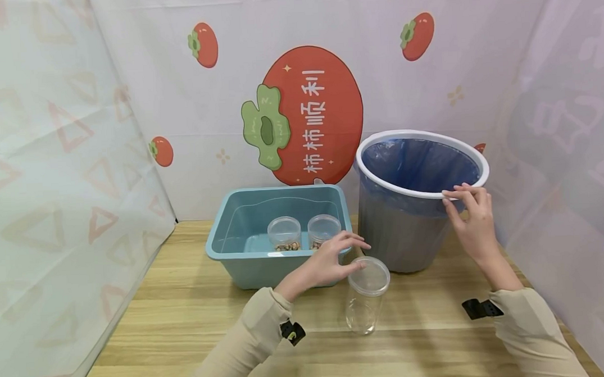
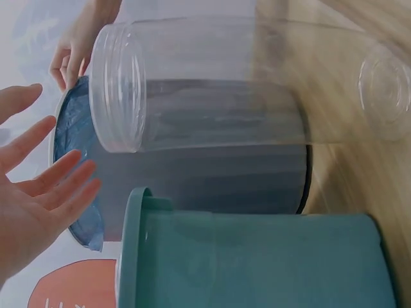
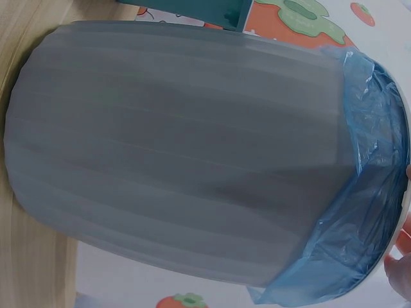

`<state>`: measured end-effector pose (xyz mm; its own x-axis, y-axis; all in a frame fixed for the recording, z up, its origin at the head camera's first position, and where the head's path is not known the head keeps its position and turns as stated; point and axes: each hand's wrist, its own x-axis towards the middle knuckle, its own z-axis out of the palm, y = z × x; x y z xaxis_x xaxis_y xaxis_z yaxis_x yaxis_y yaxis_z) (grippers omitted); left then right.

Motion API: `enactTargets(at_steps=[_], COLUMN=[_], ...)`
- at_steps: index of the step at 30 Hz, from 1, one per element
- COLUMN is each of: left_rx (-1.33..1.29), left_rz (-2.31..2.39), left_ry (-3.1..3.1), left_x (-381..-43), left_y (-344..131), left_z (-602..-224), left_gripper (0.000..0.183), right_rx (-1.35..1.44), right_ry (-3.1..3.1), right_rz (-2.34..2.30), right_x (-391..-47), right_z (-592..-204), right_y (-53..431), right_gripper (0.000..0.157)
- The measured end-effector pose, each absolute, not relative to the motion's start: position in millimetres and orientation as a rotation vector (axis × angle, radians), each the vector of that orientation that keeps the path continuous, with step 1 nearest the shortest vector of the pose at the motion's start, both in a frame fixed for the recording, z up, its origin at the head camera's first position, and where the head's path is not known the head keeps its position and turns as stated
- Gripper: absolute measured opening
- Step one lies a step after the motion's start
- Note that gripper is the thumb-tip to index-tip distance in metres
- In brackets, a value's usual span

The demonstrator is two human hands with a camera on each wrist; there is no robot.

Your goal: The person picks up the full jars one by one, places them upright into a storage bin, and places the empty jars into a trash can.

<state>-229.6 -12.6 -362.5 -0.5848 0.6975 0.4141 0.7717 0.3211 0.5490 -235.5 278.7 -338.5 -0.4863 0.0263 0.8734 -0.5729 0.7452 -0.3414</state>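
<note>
A clear plastic jar [image 1: 364, 309] with a round lid stands upright on the wooden table. My left hand [image 1: 330, 259] hovers beside its top with the fingers spread, and the left wrist view has a gap between those fingers and the jar [image 2: 218, 83]. To the right, a grey trash bin [image 1: 397, 235] has a white rim and a blue bag [image 1: 407, 161] lining it. My right hand [image 1: 474, 226] grips the bin's near right rim, fingers over the edge and thumb below. The right wrist view catches only part of that hand [image 3: 401, 256].
Left of the bin is a teal basin [image 1: 280, 271]. Inside it are two clear tubs [image 1: 284, 230] [image 1: 324, 227] with small brown pieces at the bottom. Behind stands a white printed cloth wall [image 1: 284, 20], with more cloth along both sides.
</note>
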Motion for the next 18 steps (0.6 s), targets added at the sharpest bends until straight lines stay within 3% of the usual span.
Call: enactTargets(at_steps=[18], left_rx=[-1.267], left_rz=[-1.181], left_ry=[-2.432], left_x=[-199], left_y=[-12], left_z=[-403], left_gripper=[0.050], right_rx=[0.412], right_ry=[-1.930], right_rz=[0.760], right_x=[-235], right_z=[-338], right_y=[276], right_gripper=[0.021])
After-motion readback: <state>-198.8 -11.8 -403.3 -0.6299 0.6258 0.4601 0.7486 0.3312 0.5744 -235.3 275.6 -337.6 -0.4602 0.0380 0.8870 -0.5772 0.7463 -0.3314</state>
